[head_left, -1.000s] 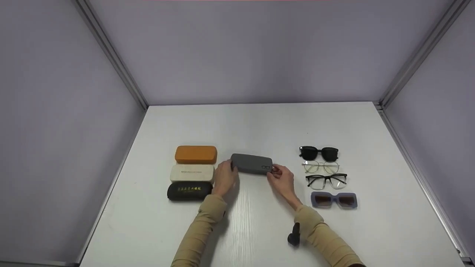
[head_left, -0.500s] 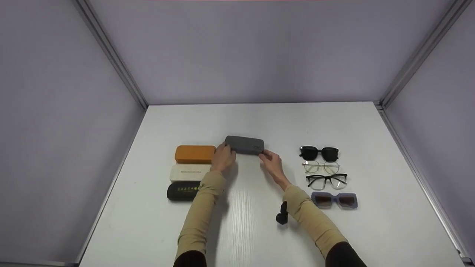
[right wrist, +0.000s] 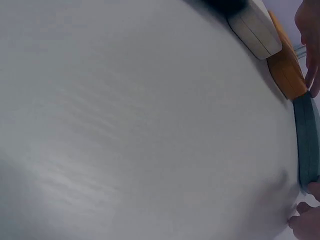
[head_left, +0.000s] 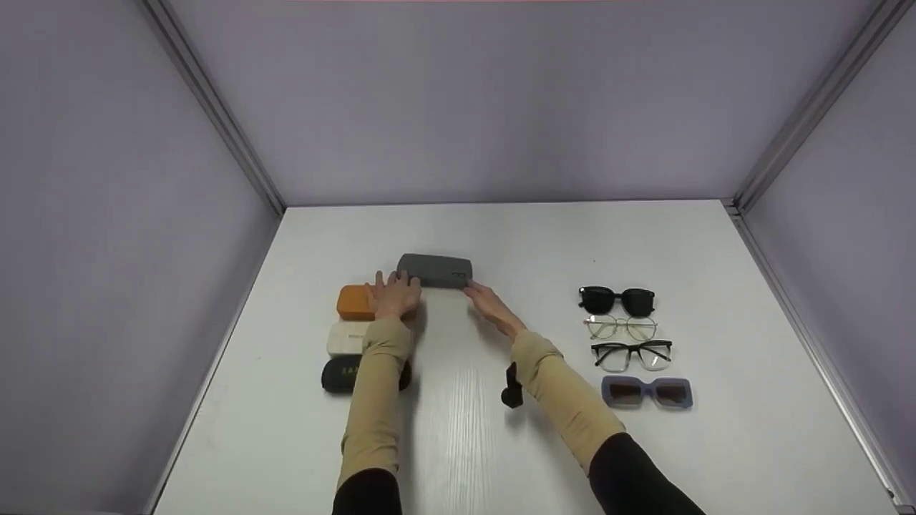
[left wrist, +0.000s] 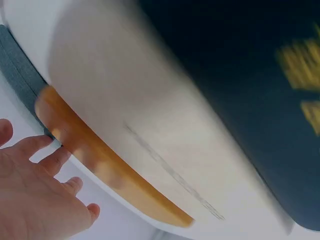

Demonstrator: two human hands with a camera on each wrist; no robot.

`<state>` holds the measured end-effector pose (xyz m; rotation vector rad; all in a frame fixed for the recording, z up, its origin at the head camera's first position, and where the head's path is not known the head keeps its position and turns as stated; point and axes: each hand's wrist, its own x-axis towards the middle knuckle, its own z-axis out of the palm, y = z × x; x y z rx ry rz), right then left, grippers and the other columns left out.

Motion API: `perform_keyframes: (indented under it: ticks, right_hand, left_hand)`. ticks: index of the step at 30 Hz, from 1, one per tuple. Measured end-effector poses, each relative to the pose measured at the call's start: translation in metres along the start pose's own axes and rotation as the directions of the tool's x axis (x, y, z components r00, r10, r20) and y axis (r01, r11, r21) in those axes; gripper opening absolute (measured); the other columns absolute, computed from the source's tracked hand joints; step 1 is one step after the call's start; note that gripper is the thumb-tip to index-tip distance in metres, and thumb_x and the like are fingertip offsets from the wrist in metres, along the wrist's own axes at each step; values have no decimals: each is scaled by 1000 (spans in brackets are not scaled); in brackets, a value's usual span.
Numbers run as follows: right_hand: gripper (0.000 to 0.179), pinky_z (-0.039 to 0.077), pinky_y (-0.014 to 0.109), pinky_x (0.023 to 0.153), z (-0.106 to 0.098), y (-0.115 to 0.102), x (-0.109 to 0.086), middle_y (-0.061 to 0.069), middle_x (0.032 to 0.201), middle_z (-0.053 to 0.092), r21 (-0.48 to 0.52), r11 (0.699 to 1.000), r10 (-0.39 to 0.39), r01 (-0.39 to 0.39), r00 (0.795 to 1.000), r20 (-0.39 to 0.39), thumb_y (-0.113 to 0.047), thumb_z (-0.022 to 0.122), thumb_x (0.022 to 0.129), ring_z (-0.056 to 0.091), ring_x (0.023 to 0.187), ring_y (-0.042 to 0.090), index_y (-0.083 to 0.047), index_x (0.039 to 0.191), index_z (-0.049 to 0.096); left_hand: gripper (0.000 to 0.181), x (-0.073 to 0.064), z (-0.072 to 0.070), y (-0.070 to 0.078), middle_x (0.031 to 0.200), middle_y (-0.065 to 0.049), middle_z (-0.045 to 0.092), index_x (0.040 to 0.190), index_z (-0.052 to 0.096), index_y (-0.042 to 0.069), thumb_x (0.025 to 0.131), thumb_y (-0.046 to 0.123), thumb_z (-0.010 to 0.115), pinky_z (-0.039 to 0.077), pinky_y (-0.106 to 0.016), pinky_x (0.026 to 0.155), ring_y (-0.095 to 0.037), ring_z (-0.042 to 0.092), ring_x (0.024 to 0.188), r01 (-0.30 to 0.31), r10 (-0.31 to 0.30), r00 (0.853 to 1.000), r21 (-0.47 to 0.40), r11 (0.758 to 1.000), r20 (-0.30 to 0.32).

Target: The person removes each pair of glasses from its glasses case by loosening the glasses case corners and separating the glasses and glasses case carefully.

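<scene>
A grey glasses case (head_left: 435, 270) with a small glasses print lies behind and right of the orange glasses case (head_left: 353, 302). My left hand (head_left: 395, 296) reaches over the orange case with fingers spread. Its fingertips meet the grey case's left end, seen also in the left wrist view beside the grey case (left wrist: 21, 70). At the other end, my right hand (head_left: 494, 309) pinches the near right corner. In the right wrist view, a fingertip lies against the end of the grey case (right wrist: 306, 142). My left arm partly covers a white case (head_left: 346, 338) and a black case (head_left: 338, 375).
To the right, several pairs form a column: black sunglasses (head_left: 617, 301), thin-framed glasses (head_left: 621, 327), black-framed glasses (head_left: 632, 354) and blue-framed sunglasses (head_left: 647, 393). A small black device (head_left: 512, 390) hangs at my right cuff. Grey panels enclose the white table (head_left: 751, 443).
The grey case has moved away from me and to the left, both hands going with it. My left fingers have spread over the orange case. The glasses have stayed in place.
</scene>
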<state>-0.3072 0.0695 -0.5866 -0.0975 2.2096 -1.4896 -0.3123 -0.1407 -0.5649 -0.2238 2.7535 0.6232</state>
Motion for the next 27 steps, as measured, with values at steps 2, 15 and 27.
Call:
perform_keyframes:
  ticks: [2,15,27]
  right_hand:
    - [59,13,47,129,7,-6,4,16,168,20,-35,999,7,-6,1000,19,-33,32,109,14,157,34,-5,160,24]
    - [61,6,51,129,46,-21,20,17,170,7,-108,994,41,-22,983,179,-41,30,107,1,159,34,-18,162,19]
    - [60,16,49,128,21,20,-4,17,167,22,70,995,-82,77,995,65,-31,39,108,15,157,34,-2,159,24]
  left_hand:
    - [63,0,-1,-7,168,-17,19,160,23,5,107,40,20,-3,-60,126,-41,1,157,27,-27,1000,-12,1000,-9]
    - [68,-14,-5,-48,169,-21,5,160,10,-2,104,35,20,-8,-62,125,-45,-6,156,123,-127,990,-78,989,-56]
    - [66,-20,25,-4,170,-21,-1,160,10,-3,108,33,29,-4,-56,128,-40,-10,157,-23,-18,990,-292,956,-138]
